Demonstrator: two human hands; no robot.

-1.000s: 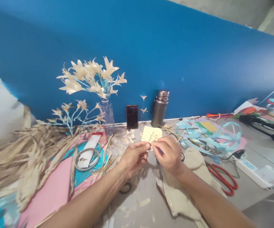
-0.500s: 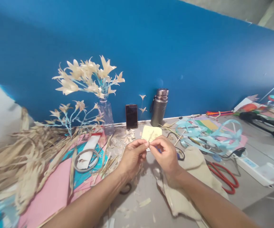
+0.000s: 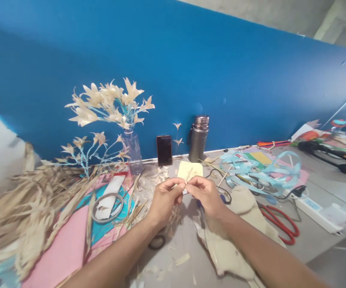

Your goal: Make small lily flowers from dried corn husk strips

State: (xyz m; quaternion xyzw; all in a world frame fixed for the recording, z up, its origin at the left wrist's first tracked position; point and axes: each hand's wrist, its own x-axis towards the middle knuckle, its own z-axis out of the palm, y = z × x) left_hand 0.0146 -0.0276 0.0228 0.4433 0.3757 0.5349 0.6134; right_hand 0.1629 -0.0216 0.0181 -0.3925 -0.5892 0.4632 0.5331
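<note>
Finished pale, husk-like flowers [image 3: 109, 100] stand in a clear bottle [image 3: 133, 150]. The left hand [image 3: 164, 201] and right hand [image 3: 206, 196], near a yellow pad [image 3: 188, 168], both pinch a tiny pale piece [image 3: 186, 183]; how complete it is, I cannot tell.

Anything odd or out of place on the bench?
Nothing clearly damaged or spilled, just untidy: pale scraps litter the table below the hands, a beige cloth-like piece lies rumpled under the right forearm, and light-blue ribbon sits in a loose, tangled heap.
</note>
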